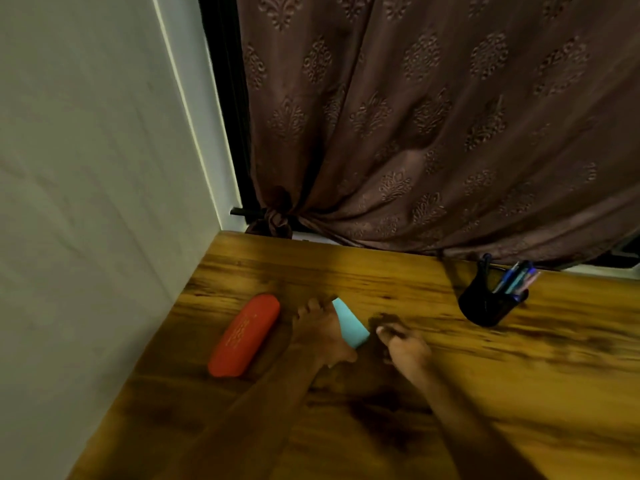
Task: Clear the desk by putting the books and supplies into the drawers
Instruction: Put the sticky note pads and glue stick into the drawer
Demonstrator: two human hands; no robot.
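A red oblong pencil case [245, 336] lies on the wooden desk [519, 375] near the left wall. Just right of it lies a light blue flat case [350, 323]. My left hand [320, 336] rests over the blue case's left side, fingers spread along its edge and touching it; whether it grips it I cannot tell. My right hand [403, 346] hovers close to the blue case's near right corner, fingers curled, with nothing visible in them. A black pen cup [488, 303] with several pens stands at the back right.
A white wall [86, 202] bounds the desk on the left. A brown patterned curtain [433, 116], tied at its lower left, hangs behind the desk's back edge. No drawer is in view.
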